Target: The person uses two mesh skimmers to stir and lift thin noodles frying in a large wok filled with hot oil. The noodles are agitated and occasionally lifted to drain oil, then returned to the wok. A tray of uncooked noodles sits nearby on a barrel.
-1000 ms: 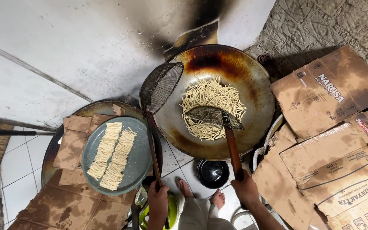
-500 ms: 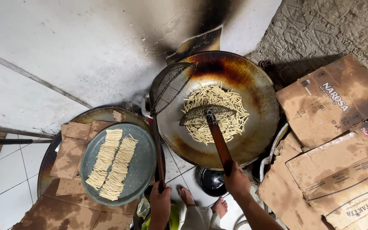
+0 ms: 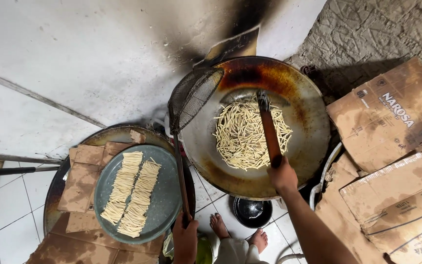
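My right hand (image 3: 282, 175) reaches forward over the wok's near rim, fist closed on the wooden handle of a spatula (image 3: 268, 128) whose tip lies in the pale dough sticks (image 3: 242, 137). My left hand (image 3: 185, 238), low by my body, grips the long handle of a wire skimmer (image 3: 191, 100); its mesh leans on the wok's left rim. The wok (image 3: 308, 122) holds oil and loose sticks. The grey round tray (image 3: 164, 200) to the left holds two rows of uncooked sticks (image 3: 132, 193), on cardboard.
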